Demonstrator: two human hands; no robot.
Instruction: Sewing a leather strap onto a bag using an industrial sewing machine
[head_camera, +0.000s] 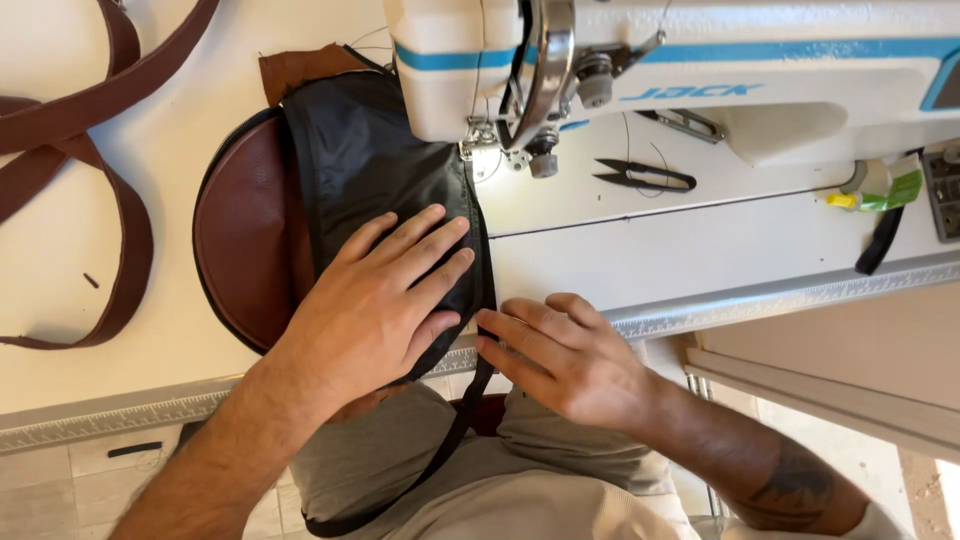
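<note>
The left hand (385, 295) is pressed flat, fingers spread, on black fabric (375, 160) just before the sewing machine (680, 60); a black strap (470, 390) is pinched by the right hand (560, 355) at the worktop (640, 250) edge. Brown leather (245, 240) is seen beneath.

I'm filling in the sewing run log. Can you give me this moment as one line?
left hand: flat on black lining | right hand: pinching black strip | needle area: over lining edge
</note>
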